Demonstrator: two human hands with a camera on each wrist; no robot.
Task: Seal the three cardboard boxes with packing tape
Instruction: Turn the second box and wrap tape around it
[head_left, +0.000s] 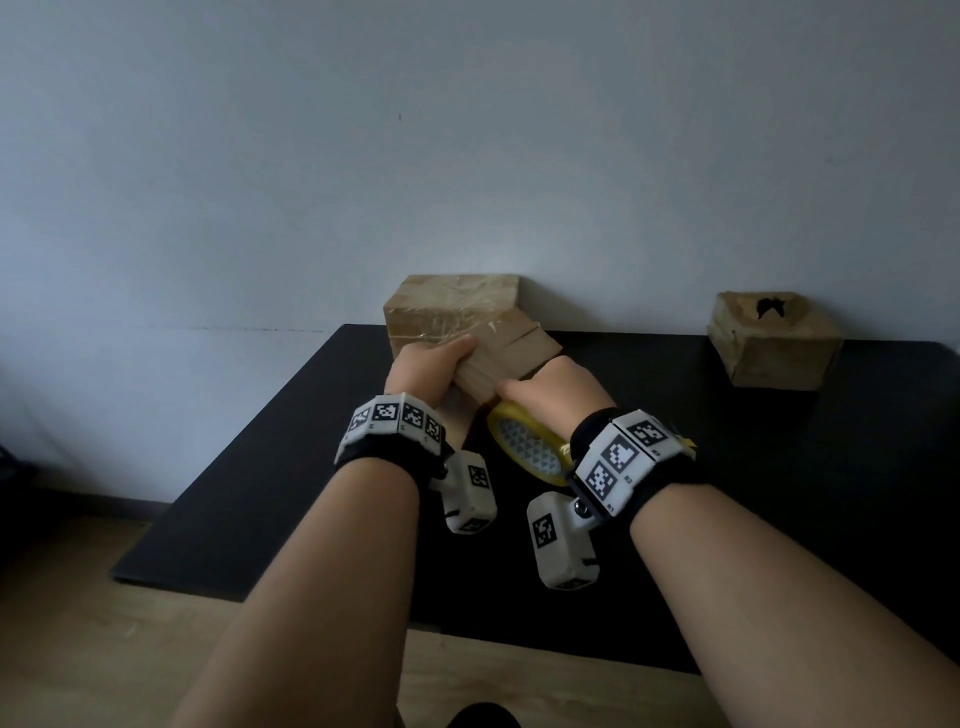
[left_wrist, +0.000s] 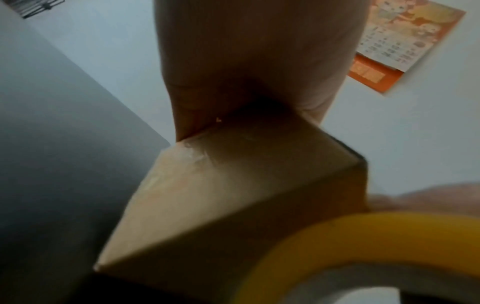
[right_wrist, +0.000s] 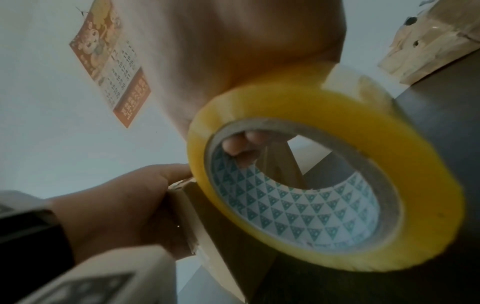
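A small cardboard box (head_left: 511, 356) is tilted above the black table (head_left: 779, 493), held between both hands. My left hand (head_left: 441, 364) grips its left end, fingers curled over the top edge; the left wrist view shows the box (left_wrist: 233, 195) under the palm. My right hand (head_left: 540, 389) holds the yellow tape roll (head_left: 527, 447) against the box's near right corner, with fingertips (right_wrist: 244, 148) hooked through the core of the roll (right_wrist: 324, 185). A tape-wrapped box (head_left: 447, 304) stands behind against the wall. A third box (head_left: 774, 340) sits at the far right.
The grey wall (head_left: 467, 156) runs directly behind the table. A wall calendar (right_wrist: 111, 63) hangs above. The table's left edge (head_left: 234, 457) drops to a wooden floor (head_left: 104, 649). Bare black tabletop lies between the held box and the right-hand box.
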